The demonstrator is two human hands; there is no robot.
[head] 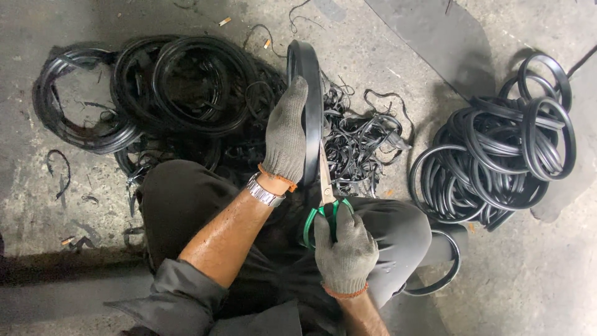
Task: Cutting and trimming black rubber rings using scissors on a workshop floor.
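Two gloved hands, one ring, one pair of scissors

Both hands sit near the centre of the frame, each in a grey knit glove with an orange cuff. I see the left hand (285,134) wrapped tight around a black rubber ring (309,93), which stands on edge and reaches from the middle of the frame up towards the top. A metal wristwatch (264,191) shows just below that glove. My view of the right hand (344,252), lower centre, has it closed through the green handles of the scissors (326,193); the blades point upward and lie against the ring's lower right edge, just beside the left glove. Whether the blades are parted I cannot tell.

Around them: a heap of black rings (155,93) fills the upper left, a tangle of thin black trimmings (364,143) lies right of centre, and a neater pile of rings (504,155) occupies the right side on the concrete floor (528,280). Dark trousers (186,205) cover the knees at lower centre.
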